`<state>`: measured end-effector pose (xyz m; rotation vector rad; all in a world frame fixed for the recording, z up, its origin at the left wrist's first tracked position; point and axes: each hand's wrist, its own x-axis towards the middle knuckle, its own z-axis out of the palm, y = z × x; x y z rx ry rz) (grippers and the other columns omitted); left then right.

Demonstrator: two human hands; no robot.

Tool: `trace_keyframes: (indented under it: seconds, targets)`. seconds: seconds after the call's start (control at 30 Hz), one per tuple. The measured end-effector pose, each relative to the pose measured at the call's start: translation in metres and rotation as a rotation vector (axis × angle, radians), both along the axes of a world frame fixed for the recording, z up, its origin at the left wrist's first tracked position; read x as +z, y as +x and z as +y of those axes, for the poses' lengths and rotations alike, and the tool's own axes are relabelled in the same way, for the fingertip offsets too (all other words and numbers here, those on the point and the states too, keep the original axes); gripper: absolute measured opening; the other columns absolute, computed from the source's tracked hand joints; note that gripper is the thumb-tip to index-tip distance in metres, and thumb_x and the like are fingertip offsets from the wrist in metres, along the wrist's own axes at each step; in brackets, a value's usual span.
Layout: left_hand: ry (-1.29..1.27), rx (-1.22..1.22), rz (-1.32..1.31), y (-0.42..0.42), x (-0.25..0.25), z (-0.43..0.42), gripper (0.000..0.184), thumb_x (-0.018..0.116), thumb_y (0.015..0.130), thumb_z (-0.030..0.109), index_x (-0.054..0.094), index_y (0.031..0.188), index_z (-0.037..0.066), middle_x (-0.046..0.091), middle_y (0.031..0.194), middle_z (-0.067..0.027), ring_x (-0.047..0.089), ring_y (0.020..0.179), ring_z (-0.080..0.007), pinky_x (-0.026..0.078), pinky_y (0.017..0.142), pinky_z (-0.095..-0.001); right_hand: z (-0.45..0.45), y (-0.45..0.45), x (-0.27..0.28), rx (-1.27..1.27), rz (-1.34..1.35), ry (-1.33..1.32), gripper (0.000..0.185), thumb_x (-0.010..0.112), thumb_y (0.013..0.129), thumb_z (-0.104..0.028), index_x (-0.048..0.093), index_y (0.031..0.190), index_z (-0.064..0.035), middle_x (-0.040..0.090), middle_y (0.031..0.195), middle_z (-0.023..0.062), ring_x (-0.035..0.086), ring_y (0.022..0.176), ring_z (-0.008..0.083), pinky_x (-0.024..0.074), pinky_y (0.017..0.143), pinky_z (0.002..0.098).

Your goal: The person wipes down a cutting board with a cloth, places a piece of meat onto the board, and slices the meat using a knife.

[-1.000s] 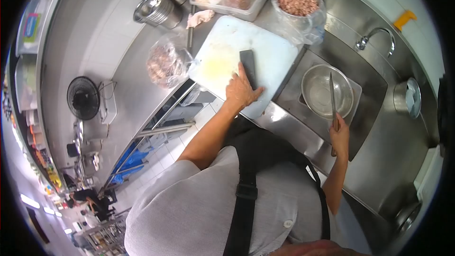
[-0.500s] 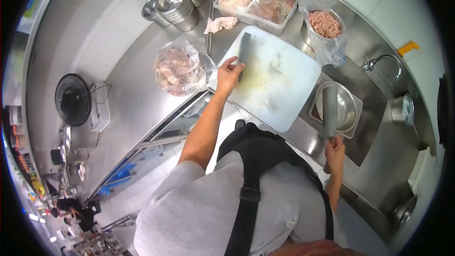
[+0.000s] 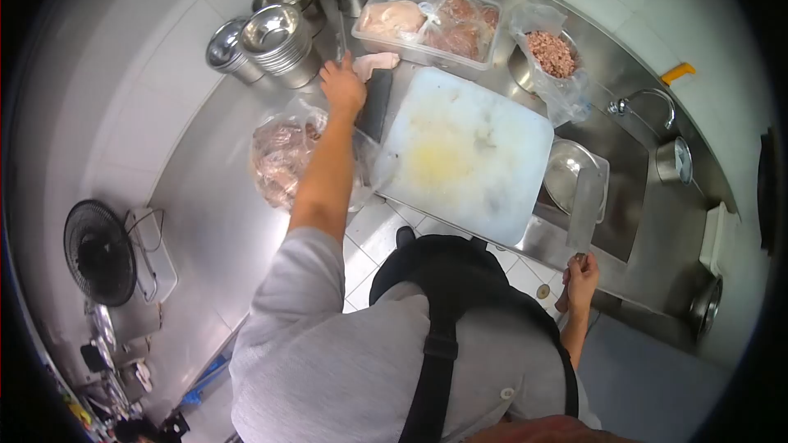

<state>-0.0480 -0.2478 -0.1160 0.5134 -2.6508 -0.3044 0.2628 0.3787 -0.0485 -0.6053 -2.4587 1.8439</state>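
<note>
Cleaver [image 3: 584,212], one, gripped by its handle in the fingers of the right hand [image 3: 581,279], blade above the near edge of the sink [image 3: 630,189], not yet put down. Dark whetstone [image 3: 375,107], one, on the counter [image 3: 193,217] just left of the cutting board [image 3: 472,164] — seemingly already set aside — beside the left hand [image 3: 343,90], fingers loosely spread, contact unclear. Bagged meat [image 3: 277,160], left; chopped meat [image 3: 551,54], far right, its cutting apparently done.
</note>
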Motion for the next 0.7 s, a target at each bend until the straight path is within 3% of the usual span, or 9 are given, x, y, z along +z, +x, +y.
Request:
trace_keyframes:
  seconds: [0.03, 0.13, 0.17, 0.23, 0.33, 0.43, 0.5, 0.6, 0.7]
  targets:
    - [-0.071, -0.003, -0.046, -0.01, 0.0, -0.004, 0.041, 0.07, 0.096, 0.03, 0.072, 0.134, 0.016, 0.059, 0.137, -0.0233, 0.046, 0.137, -0.0448, 0.041, 0.11, -0.0583, -0.005, 0.006, 0.004, -0.006, -0.006, 0.029, 0.004, 0.063, 0.101, -0.003, 0.06, 0.099, -0.005, 0.054, 0.072, -0.0027, 0.054, 0.056, 0.0073, 0.0423, 0.05, 0.0257]
    - [0.056, 0.056, -0.276, -0.041, -0.013, -0.017, 0.037, 0.072, 0.093, 0.03, 0.073, 0.129, 0.02, 0.055, 0.145, -0.0173, 0.038, 0.144, -0.0428, 0.037, 0.112, -0.0603, -0.019, 0.005, 0.018, -0.01, -0.066, 0.051, 0.002, 0.063, 0.101, -0.003, 0.061, 0.101, -0.0039, 0.055, 0.073, -0.0025, 0.054, 0.057, 0.0074, 0.043, 0.051, 0.0256]
    - [0.224, 0.024, -0.159, -0.029, 0.017, -0.008, 0.032, 0.072, 0.091, 0.03, 0.073, 0.118, 0.014, 0.059, 0.14, -0.0153, 0.044, 0.14, -0.0424, 0.034, 0.113, -0.0614, -0.017, 0.005, 0.017, -0.012, -0.066, 0.05, 0.002, 0.063, 0.101, -0.003, 0.062, 0.102, -0.0037, 0.055, 0.073, -0.0024, 0.054, 0.057, 0.0074, 0.0432, 0.051, 0.0257]
    - [0.111, -0.157, 0.215, -0.016, 0.025, -0.007, 0.035, 0.077, 0.085, 0.031, 0.069, 0.11, 0.008, 0.062, 0.134, -0.0184, 0.048, 0.137, -0.0422, 0.038, 0.109, -0.0604, -0.016, 0.005, 0.008, -0.01, -0.066, 0.03, 0.003, 0.063, 0.101, -0.004, 0.063, 0.104, -0.0032, 0.055, 0.073, -0.0023, 0.054, 0.058, 0.0075, 0.0435, 0.052, 0.0259]
    - [0.456, -0.323, 0.413, 0.036, 0.07, 0.035, 0.041, 0.08, 0.08, 0.029, 0.064, 0.111, 0.005, 0.064, 0.13, -0.0208, 0.051, 0.133, -0.0428, 0.043, 0.102, -0.0591, -0.004, -0.006, 0.003, 0.05, -0.063, 0.019, 0.004, 0.064, 0.101, -0.005, 0.064, 0.106, -0.0036, 0.056, 0.073, -0.0022, 0.055, 0.059, 0.0076, 0.0438, 0.053, 0.0259]
    - [0.497, -0.397, 0.212, 0.086, 0.071, 0.093, 0.061, 0.082, 0.078, 0.027, 0.062, 0.131, 0.005, 0.058, 0.144, -0.0264, 0.05, 0.135, -0.0449, 0.046, 0.104, -0.0593, 0.013, -0.023, -0.007, 0.033, -0.057, -0.035, 0.007, 0.065, 0.101, -0.006, 0.065, 0.108, -0.0041, 0.056, 0.072, -0.0025, 0.055, 0.059, 0.0075, 0.0436, 0.053, 0.0256]
    - [0.129, -0.428, 0.026, 0.108, 0.035, 0.135, 0.077, 0.077, 0.083, 0.029, 0.052, 0.151, 0.004, 0.045, 0.16, -0.0312, 0.044, 0.145, -0.0474, 0.038, 0.118, -0.0604, 0.033, -0.031, -0.018, 0.067, -0.06, -0.056, 0.01, 0.066, 0.101, -0.006, 0.066, 0.112, -0.0042, 0.056, 0.072, -0.0031, 0.054, 0.058, 0.0071, 0.0433, 0.052, 0.0251]
    - [-0.053, -0.31, -0.132, 0.118, -0.017, 0.175, 0.079, 0.069, 0.094, 0.025, 0.038, 0.163, 0.001, 0.033, 0.167, -0.0326, 0.032, 0.155, -0.0511, 0.026, 0.129, -0.0579, 0.057, -0.036, -0.032, 0.099, -0.045, -0.108, 0.011, 0.065, 0.102, -0.005, 0.066, 0.113, -0.0038, 0.056, 0.072, -0.0031, 0.054, 0.058, 0.0068, 0.0433, 0.052, 0.025]
    - [0.089, -0.461, 0.052, 0.146, -0.043, 0.216, 0.065, 0.058, 0.101, 0.015, 0.039, 0.161, -0.001, 0.036, 0.165, -0.0329, 0.032, 0.155, -0.0518, 0.023, 0.129, -0.0616, 0.079, -0.034, -0.042, 0.11, -0.023, -0.146, 0.011, 0.065, 0.102, -0.004, 0.066, 0.113, -0.0034, 0.057, 0.073, -0.0026, 0.054, 0.058, 0.0067, 0.0434, 0.052, 0.025]
